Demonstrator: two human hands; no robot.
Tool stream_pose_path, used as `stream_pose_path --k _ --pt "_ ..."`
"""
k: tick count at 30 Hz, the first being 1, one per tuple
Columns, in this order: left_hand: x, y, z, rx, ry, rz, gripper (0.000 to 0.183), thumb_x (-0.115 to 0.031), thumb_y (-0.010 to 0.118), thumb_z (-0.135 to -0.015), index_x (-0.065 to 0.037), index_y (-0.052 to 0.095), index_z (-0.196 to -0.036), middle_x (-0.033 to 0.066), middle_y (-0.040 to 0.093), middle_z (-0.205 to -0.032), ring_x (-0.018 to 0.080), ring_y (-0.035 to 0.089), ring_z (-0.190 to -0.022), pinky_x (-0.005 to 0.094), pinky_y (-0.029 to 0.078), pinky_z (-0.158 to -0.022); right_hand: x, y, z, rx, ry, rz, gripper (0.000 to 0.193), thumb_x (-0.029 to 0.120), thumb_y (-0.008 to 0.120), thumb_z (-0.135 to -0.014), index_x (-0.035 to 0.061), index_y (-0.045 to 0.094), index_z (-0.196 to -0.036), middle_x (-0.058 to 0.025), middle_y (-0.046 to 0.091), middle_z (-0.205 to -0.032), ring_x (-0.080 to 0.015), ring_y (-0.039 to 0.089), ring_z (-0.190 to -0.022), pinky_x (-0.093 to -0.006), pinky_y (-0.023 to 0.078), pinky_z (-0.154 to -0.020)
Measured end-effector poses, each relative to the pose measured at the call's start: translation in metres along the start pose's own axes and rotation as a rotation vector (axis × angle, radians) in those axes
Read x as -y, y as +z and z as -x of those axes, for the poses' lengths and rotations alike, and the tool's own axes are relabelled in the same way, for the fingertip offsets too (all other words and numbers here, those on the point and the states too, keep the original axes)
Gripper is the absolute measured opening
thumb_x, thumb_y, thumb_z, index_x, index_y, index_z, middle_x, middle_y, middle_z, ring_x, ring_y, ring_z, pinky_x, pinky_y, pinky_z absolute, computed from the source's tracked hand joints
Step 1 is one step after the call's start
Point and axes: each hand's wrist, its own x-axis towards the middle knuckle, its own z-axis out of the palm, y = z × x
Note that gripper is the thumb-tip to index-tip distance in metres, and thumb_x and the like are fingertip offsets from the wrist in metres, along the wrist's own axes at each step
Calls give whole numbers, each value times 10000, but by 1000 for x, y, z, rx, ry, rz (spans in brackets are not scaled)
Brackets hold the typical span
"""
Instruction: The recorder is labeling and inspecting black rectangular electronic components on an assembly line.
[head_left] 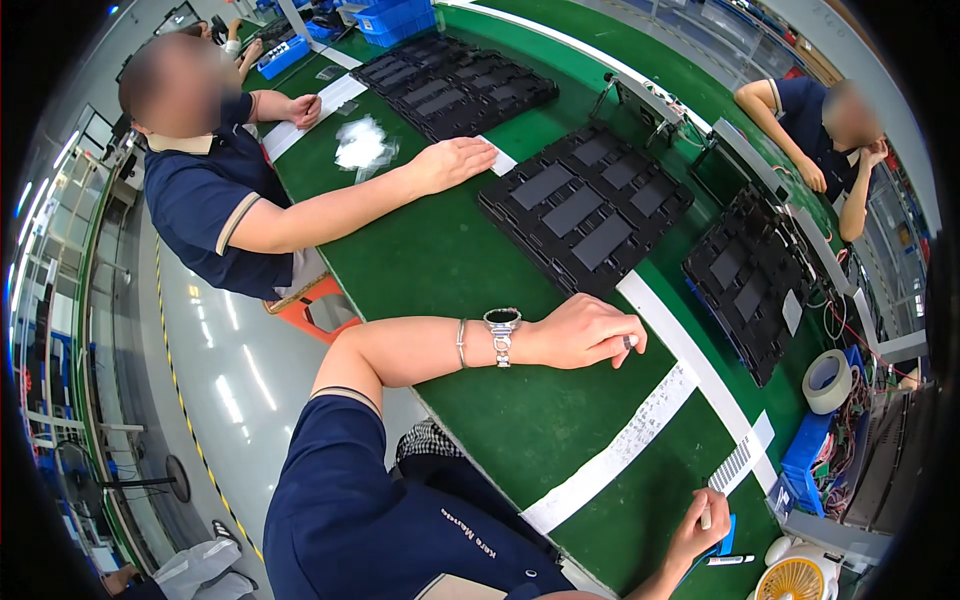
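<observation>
My left hand, with a watch and a bracelet on its wrist, rests on the green tabletop near a black panel frame. Its fingers are curled, and a small dark-and-white thing shows at them; I cannot tell whether it is held or worn. At the lower right my right hand is closed around a short, pale, stick-like thing. Just beyond it lies a sheet with dark stripes. A white marker lies beside the hand. Between my hands runs a white strip with handwritten marks.
More black panels lie on the table. A tape roll sits on a blue wire bin, near a small fan. One co-worker reaches in at left beside clear bags; another sits across.
</observation>
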Motion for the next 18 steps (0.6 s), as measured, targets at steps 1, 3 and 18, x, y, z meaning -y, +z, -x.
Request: stream_pose_path --k 1,3,18 --pt "0 0 0 3 -3 -2 122 -95 515 -950 -86 635 -932 -23 670 -657 175 644 -603 332 478 -571 0 0 0 4 -3 16 152 78 609 -910 2 613 -778 -103 595 -677 -254 558 -572 -366 391 -545" --pt "1 0 1 4 -6 -4 125 -96 515 -952 -86 638 -932 -22 671 -658 176 644 -605 331 479 -573 -2 -1 -1 11 -8 52 145 69 610 -906 3 612 -776 -98 597 -672 -254 561 -569 -363 392 -538" --pt "-4 -2 -7 38 -41 -3 146 -44 509 -935 -54 655 -933 24 678 -652 174 669 -601 307 513 -615 13 1 -19 50 -96 16 68 14 684 -814 35 621 -801 -100 607 -660 -285 575 -549 -374 427 -516"
